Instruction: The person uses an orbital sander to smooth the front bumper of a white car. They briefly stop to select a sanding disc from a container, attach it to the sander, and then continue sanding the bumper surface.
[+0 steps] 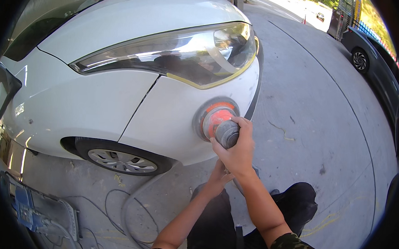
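Observation:
My right hand [239, 151] is wrapped over the dark round head of an orbital sander [219, 120] with an orange-red body. The sander's grey disc sits against the white front bumper [173, 113] of a car, below the headlight [189, 57]. Lower down, my left hand [220, 177] grips the rear part of the sander, partly hidden by my right wrist and forearm. Yellow masking tape [214, 86] runs along the headlight's lower edge. Small dull grey patches mark the bumper paint near the headlight's outer corner.
The car's front wheel [122, 161] stands left of me. A thick grey hose [126, 204] and thin cables loop over the concrete floor. At lower left is a blue and grey machine [42, 207]. A dark grey car [372, 62] is parked at right, and yellow tape scraps [322, 225] lie about.

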A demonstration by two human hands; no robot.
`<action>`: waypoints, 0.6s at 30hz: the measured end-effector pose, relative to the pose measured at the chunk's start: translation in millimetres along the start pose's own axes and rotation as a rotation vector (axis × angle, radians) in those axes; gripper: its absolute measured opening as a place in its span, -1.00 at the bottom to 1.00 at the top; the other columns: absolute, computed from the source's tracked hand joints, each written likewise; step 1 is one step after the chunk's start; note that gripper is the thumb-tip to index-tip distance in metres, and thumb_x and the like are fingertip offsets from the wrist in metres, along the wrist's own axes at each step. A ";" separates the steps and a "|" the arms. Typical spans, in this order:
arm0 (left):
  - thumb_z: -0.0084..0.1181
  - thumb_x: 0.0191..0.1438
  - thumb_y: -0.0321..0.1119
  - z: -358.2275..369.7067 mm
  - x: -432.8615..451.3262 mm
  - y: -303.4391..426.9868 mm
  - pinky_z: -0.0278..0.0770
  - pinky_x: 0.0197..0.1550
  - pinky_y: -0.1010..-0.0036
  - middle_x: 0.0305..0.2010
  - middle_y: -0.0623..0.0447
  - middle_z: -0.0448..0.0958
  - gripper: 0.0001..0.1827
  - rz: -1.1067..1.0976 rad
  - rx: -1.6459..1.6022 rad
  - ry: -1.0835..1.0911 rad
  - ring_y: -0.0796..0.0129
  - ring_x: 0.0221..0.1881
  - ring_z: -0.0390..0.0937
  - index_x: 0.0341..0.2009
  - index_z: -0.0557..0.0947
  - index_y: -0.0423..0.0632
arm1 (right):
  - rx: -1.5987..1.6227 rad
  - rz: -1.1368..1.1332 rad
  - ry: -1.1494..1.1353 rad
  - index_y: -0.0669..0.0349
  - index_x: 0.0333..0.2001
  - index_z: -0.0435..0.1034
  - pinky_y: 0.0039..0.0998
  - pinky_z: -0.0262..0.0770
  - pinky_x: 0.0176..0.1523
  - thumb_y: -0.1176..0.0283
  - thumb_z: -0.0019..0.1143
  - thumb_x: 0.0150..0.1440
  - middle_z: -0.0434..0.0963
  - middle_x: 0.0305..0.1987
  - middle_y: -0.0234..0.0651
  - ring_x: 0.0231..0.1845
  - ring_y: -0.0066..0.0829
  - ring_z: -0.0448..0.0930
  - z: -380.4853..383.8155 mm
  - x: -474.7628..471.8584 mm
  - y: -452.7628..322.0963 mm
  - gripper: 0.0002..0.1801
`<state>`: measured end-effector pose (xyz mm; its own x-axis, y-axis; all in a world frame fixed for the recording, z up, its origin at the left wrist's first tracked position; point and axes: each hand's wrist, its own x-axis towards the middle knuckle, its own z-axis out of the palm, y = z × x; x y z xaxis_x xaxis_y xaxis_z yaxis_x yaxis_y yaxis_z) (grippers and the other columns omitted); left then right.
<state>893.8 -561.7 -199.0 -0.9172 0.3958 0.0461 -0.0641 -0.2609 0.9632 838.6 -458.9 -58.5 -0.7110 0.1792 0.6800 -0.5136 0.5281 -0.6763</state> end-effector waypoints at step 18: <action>0.11 0.41 -0.18 -22.5 -8.8 39.0 0.37 0.38 0.13 0.36 -0.31 0.52 -0.43 0.176 0.471 0.268 -0.03 0.42 0.45 0.36 0.48 -0.30 | 0.158 -0.057 -0.179 0.18 0.22 0.35 -0.15 0.67 0.06 0.38 0.67 -0.16 0.51 0.21 -0.04 0.05 0.03 0.67 30.1 25.8 -71.3 -0.14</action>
<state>890.5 -595.2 -167.9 -0.9699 0.1284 0.2069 0.2245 0.1428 0.9639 842.4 -516.9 -1.2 -0.7451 -0.0045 0.6669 -0.6142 0.3942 -0.6836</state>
